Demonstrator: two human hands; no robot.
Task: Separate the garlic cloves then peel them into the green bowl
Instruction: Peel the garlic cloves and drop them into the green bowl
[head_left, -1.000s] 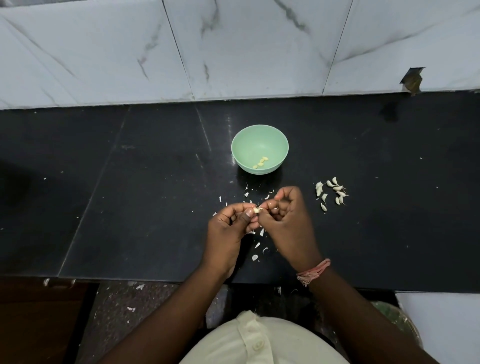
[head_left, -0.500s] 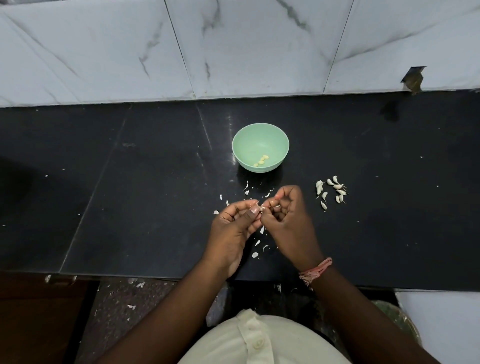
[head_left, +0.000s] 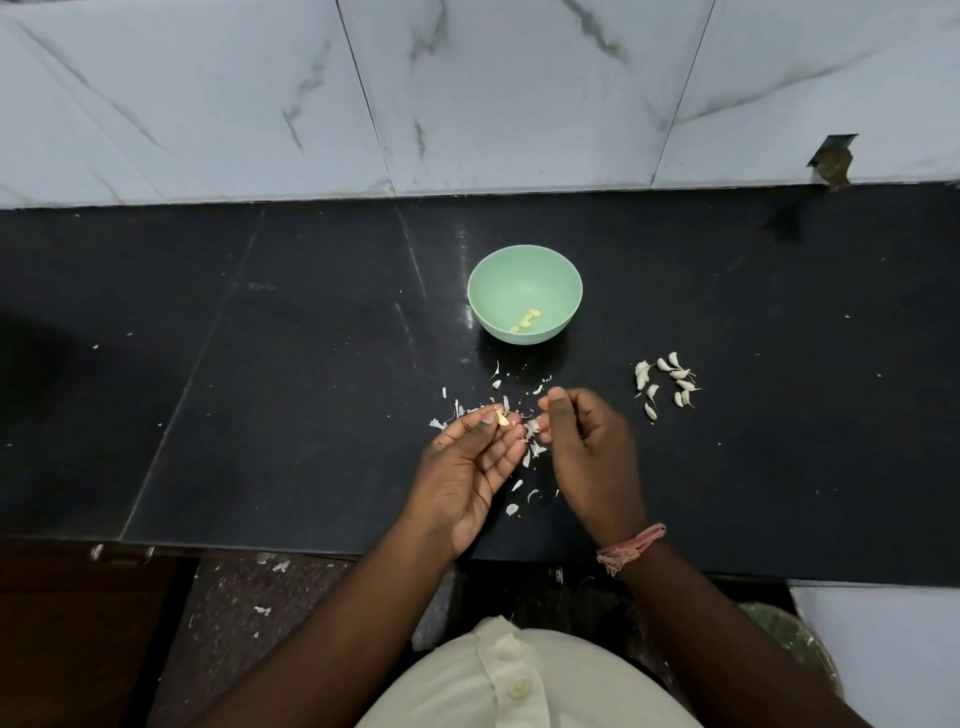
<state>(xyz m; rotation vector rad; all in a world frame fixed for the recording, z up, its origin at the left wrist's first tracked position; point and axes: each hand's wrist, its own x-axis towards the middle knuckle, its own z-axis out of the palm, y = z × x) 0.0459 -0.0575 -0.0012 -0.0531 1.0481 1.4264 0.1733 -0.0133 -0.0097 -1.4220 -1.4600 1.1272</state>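
Note:
A green bowl (head_left: 524, 270) stands on the black counter with a few peeled yellowish cloves (head_left: 527, 320) in its bottom. My left hand (head_left: 470, 470) pinches a small garlic clove (head_left: 502, 418) between thumb and fingertips, just in front of the bowl. To its right, my right hand (head_left: 589, 457) is a short gap away with fingers loosely curled; whether a scrap of skin sits at its fingertips is unclear. Several unpeeled white cloves (head_left: 667, 384) lie in a loose group on the counter right of the bowl.
White peel scraps (head_left: 522, 467) litter the black counter (head_left: 260, 415) between and around my hands. A marble-tiled wall (head_left: 467, 93) closes off the back. The counter's front edge runs just below my wrists, with more scraps on the floor beneath.
My hands were pressed together working on one clove. They have now pulled apart, the clove stays in my left hand, and more skin lies between them.

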